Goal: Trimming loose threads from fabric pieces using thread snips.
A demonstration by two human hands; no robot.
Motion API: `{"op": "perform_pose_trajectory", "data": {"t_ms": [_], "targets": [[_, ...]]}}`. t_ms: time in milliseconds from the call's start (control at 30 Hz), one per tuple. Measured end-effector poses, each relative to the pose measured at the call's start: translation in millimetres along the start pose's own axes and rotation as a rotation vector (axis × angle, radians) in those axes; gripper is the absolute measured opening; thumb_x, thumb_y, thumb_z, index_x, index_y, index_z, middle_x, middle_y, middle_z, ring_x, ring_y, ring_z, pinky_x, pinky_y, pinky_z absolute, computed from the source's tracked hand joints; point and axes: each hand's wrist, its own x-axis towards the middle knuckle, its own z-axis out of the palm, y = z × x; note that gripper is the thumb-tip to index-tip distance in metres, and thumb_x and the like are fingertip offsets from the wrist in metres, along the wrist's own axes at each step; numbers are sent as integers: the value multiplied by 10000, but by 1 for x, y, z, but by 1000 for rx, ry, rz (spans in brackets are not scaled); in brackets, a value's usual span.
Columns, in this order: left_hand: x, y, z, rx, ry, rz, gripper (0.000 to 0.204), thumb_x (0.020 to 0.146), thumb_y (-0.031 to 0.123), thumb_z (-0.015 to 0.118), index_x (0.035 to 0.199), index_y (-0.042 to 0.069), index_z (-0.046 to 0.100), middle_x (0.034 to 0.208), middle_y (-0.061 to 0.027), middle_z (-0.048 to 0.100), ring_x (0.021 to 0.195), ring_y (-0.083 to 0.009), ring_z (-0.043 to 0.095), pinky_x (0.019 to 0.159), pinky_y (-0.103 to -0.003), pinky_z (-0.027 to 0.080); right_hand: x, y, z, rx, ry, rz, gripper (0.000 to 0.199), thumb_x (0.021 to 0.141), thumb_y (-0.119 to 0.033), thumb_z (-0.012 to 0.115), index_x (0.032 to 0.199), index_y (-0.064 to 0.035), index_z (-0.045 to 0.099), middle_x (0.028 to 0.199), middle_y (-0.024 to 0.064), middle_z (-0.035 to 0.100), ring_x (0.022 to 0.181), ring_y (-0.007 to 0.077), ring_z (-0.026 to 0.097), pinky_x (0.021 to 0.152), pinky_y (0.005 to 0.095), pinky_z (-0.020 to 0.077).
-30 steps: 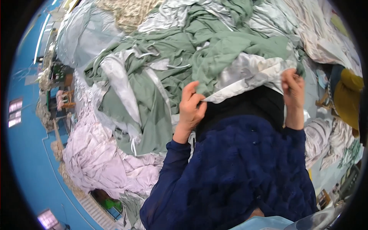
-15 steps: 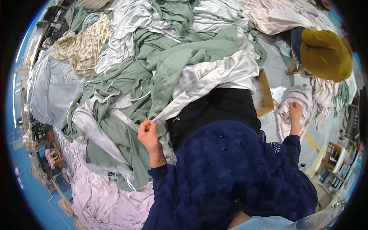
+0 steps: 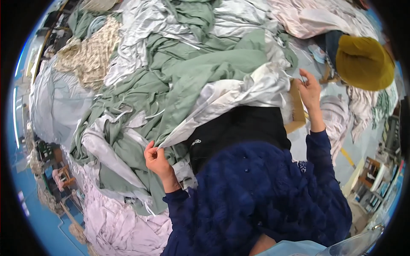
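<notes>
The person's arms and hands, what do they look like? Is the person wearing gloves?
No gloves: the left hand and the right hand are both bare, with no rings or watch that I can see. Both arms are covered down to the wrists by the long sleeves of a dark navy blue cardigan. It looks fuzzy and bumpy, with small dark buttons down the front.

A broad table, almost wholly buried, carries heaped fabric: sage-green cloth across the middle, silvery-white sheets at the far edge, a patterned beige piece toward the far left corner, pale lilac fabric spilling over the near left edge.
</notes>
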Motion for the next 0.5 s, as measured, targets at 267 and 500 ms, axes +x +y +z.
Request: {"op": "perform_pose_trajectory", "data": {"t_ms": [267,500], "targets": [[-4,30,-31,206,178,276,142,824,-121,631,838,1,560,1181,-144,602,922,-159,615,801,-277,506,77,-150,135,230,-560,-608,226,847,-144,735,1044,-39,705,949,75,701,764,127,613,701,300,496],[1,44,-49,162,283,316,147,847,-113,640,890,-3,553,1150,-131,609,954,-155,605,855,-277,495,64,-158,185,215,-1052,-557,293,807,-208,780,1001,-1,703,808,52,690,736,100,590,676,284,479]]}}
